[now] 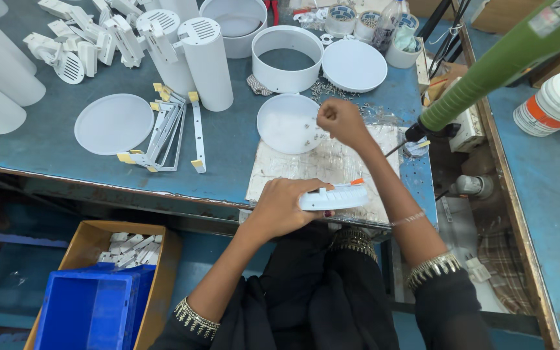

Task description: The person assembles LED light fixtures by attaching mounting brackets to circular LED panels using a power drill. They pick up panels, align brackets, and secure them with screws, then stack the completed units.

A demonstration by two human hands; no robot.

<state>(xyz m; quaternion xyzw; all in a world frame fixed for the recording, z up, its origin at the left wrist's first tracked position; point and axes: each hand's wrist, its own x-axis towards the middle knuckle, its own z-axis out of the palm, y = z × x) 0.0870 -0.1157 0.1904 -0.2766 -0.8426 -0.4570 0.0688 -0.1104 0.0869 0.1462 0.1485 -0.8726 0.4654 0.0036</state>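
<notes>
Clamping a white plastic part [333, 197], the left hand [284, 209] grips tight; right hand [339, 120] fisted.

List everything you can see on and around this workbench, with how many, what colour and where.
Tall cylindrical lamp housings: two, white, upright at back centre.
Flat round disc: one, white, left on the blue tabletop.
Shallow round dish with small screws: one, white, centre.
Open ring housing: one, white, back.
Metal bracket strips: several, white, yellow-tipped, centre-left.
Hanging powered screwdriver: one, green, right.
Plastic bin: one, blue, below left.
Left hand: holds a white plastic fitting.
Right hand: closed, over the dish.
</notes>
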